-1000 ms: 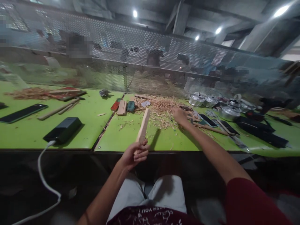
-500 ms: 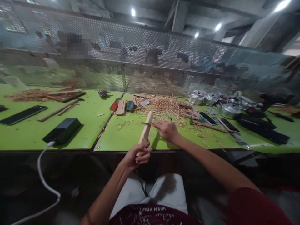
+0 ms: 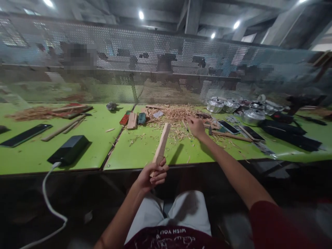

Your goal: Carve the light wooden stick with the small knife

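Observation:
My left hand (image 3: 152,175) grips the lower end of a pale wooden stick (image 3: 162,142), which tilts up and away over the front edge of the green table (image 3: 145,152). My right hand (image 3: 196,126) is stretched out beyond the stick's top, over a pile of wood shavings (image 3: 174,116). Its fingers are closed on a small knife (image 3: 185,126), of which only a thin dark sliver shows at the hand's left side. The knife is clear of the stick.
A black power bank (image 3: 68,149) with a white cable (image 3: 49,204) and a phone (image 3: 24,135) lie to the left. Small blocks (image 3: 132,119) sit mid-table. Metal pots (image 3: 218,105), two phones (image 3: 228,127) and black tools (image 3: 290,133) crowd the right. A perforated mesh screen (image 3: 155,69) backs the table.
My right hand drew back to the stick with the knife, then swept forward again past the stick's tip to the shavings pile. My left hand kept the stick in place.

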`<state>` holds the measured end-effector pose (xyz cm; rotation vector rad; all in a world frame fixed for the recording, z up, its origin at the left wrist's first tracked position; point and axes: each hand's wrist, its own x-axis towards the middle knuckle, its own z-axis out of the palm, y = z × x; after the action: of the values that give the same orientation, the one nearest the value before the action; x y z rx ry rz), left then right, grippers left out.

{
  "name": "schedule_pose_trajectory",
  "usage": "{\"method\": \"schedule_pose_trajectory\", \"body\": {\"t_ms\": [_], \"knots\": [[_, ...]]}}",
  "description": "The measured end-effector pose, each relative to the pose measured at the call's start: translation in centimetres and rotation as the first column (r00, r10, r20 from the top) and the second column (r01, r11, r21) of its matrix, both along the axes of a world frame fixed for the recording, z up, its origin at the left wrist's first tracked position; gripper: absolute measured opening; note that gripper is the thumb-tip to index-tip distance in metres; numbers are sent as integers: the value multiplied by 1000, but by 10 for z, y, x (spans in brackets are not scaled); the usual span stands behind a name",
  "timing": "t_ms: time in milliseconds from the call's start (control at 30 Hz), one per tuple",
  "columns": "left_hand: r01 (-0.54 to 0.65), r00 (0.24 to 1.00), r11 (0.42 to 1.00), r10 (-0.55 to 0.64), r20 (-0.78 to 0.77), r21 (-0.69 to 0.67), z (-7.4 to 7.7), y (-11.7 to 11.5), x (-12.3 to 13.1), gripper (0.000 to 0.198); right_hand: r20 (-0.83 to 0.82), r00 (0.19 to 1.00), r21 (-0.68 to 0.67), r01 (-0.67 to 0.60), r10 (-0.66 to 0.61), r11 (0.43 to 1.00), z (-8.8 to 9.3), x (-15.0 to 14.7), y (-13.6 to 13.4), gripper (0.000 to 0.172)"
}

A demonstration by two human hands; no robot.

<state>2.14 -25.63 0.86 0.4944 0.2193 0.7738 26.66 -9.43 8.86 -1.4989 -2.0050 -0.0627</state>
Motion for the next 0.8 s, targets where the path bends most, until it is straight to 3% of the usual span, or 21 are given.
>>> {"method": "schedule_pose_trajectory", "body": {"t_ms": [100, 167, 300, 467, 667, 733, 800], "knots": [[-5, 1000, 1000, 5, 25, -30, 1, 2, 4, 22, 59, 965, 43, -258, 255, 965, -15, -14, -35, 38], [10, 999, 999, -9, 41, -31, 2, 2, 6, 21, 216, 911, 59, -370, 350, 927, -26, -23, -59, 36], [50, 998, 999, -49, 36, -20, 4, 1, 6, 20, 421, 859, 132, -377, 292, 917, -35, -31, -77, 36], [-5, 1000, 999, 4, -15, -48, 7, 6, 4, 21, 447, 837, 98, -397, 317, 912, -38, -34, -57, 34], [-68, 996, 995, 64, -62, -75, 6, 12, 0, 22, 422, 838, -42, -362, 345, 931, -52, -45, -35, 35], [-43, 997, 998, 40, -65, -46, 5, 6, 1, 24, 415, 871, -142, -222, 262, 965, -45, -38, -23, 37], [42, 998, 999, -42, -53, 8, 4, -3, 2, 26, 398, 912, -260, 11, 96, 966, -32, -23, -9, 42]]}}
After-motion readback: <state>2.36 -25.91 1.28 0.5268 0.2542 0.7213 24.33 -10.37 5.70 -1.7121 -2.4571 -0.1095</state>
